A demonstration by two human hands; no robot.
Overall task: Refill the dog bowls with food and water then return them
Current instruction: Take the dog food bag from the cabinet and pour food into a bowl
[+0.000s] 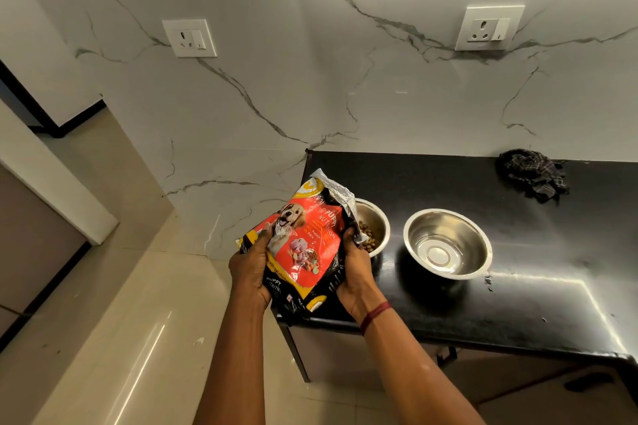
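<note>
I hold a red and black bag of puppy food (303, 241) with both hands over the left end of the black counter (518, 304). My left hand (250, 269) grips its left side and my right hand (355, 269) grips its right side. The bag's torn silver top tilts toward a steel bowl (378, 217) behind it, which holds brown kibble and is partly hidden by the bag. A second steel bowl (447, 243) stands just to the right, with only a shiny bottom showing.
A dark checked cloth (531, 174) lies at the back of the counter by the marble wall. Two wall sockets (190, 38) (488, 28) sit above. The counter's left edge drops to a glossy tiled floor (121, 321).
</note>
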